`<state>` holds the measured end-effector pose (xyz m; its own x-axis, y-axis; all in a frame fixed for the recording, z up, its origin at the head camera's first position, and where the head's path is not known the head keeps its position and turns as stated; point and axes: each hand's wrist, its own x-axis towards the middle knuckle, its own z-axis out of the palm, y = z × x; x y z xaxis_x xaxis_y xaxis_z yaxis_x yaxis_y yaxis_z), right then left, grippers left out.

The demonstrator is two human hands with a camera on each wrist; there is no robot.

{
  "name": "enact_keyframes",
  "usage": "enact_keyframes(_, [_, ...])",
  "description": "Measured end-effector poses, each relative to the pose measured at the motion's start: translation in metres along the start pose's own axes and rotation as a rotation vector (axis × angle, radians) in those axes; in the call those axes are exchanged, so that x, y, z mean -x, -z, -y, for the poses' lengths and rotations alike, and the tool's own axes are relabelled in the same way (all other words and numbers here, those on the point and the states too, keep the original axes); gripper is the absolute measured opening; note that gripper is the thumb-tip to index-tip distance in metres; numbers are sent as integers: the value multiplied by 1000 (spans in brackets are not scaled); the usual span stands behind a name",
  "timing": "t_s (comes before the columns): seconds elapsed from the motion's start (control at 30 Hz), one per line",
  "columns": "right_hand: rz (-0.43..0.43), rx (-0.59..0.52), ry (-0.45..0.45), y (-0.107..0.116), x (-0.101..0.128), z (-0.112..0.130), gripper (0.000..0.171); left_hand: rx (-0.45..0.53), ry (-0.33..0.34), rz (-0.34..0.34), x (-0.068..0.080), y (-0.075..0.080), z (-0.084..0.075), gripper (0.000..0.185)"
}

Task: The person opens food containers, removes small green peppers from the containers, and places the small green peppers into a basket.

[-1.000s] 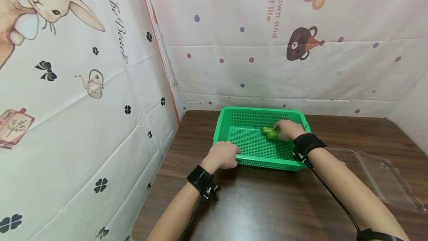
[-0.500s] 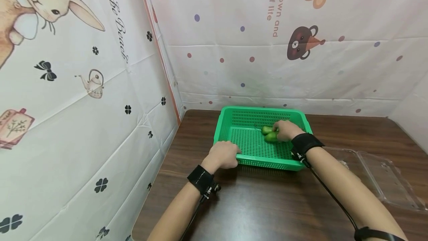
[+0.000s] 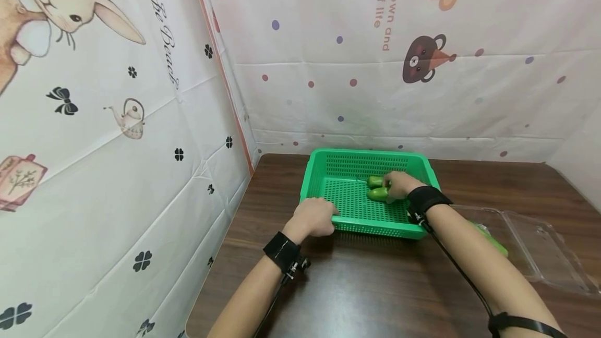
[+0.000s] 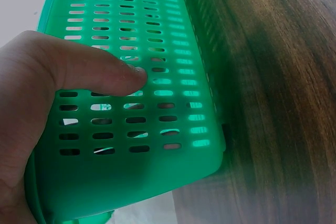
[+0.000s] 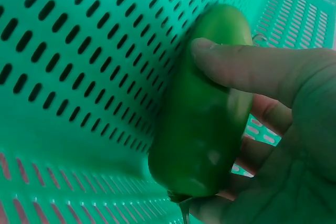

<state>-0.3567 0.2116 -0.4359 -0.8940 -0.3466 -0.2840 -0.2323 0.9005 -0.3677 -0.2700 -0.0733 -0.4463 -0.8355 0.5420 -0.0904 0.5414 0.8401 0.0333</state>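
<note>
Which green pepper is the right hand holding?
The nearer pepper in the basket; the right hand grips it. The other pepper lies just behind, free.

Even bright diffuse light, soft shadows under arms. Head view bends at edges. Wrist views close, slightly soft; table [image 4: 283, 77] shows pale glare, blurred.

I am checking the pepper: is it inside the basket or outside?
Inside: the green pepper lies on the basket floor, right hand gripping it.
</note>
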Motion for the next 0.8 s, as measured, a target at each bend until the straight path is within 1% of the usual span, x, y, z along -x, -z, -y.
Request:
enact_keyframes(0.13, [25, -22, -4, -1, -1, 1, 38, 13, 0, 6, 1, -3, 1, 49])
enact_keyframes(0.27, [36, -22, -26, -2, -1, 5, 42, 11, 2, 3, 2, -5, 1, 49])
enact_keyframes(0.37, [35, -9, -39, -3, -2, 5, 39, 13, 3, 4, 2, -6, 1, 49])
enact_keyframes(0.5, [29, 41, -48, -8, -3, 6, 36, 16, 4, 9, 2, -7, 0, 48])
enact_keyframes(0.67, [38, 80, -52, -8, -3, 9, 45, 16, -1, 10, 1, -5, -1, 50])
enact_keyframes(0.8, [32, 85, -50, -6, -4, 8, 45, 12, -1, 0, 1, 0, -1, 50])
